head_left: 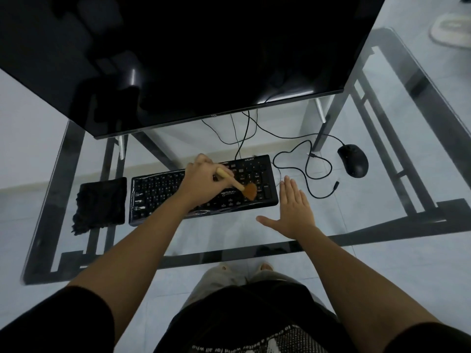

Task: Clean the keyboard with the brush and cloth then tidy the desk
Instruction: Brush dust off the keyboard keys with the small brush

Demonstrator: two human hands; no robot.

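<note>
1. Brush (240, 186): it has a pale wooden handle and a reddish bristle head. The bristles rest on the keys toward the right end of the keyboard. The handle slants up and left into your left grip.
2. Left grip (204, 174): your fingers are curled round the upper end of the handle. The grip sits over the keyboard's upper middle, with the bristle head low and to its right.
3. Keyboard (163, 197): black, and lies flat at the middle of the glass surface (229, 254).
4. Right grip (293, 210): held palm down with fingers straight and thumb spread, holding nothing. It is just beside the keyboard's right end. You cannot tell whether it touches the glass.
5. Cloth (102, 202): dark and folded square. It lies just beside the keyboard's left end, with a narrow gap between them.
6. Cable (305, 171): black and looped, and lies between the keyboard and the mouse.
7. Mouse (353, 160): black, well right of the keyboard and farther back.
8. Monitor (178, 59): its screen is dark, and it stands behind the keyboard.
</note>
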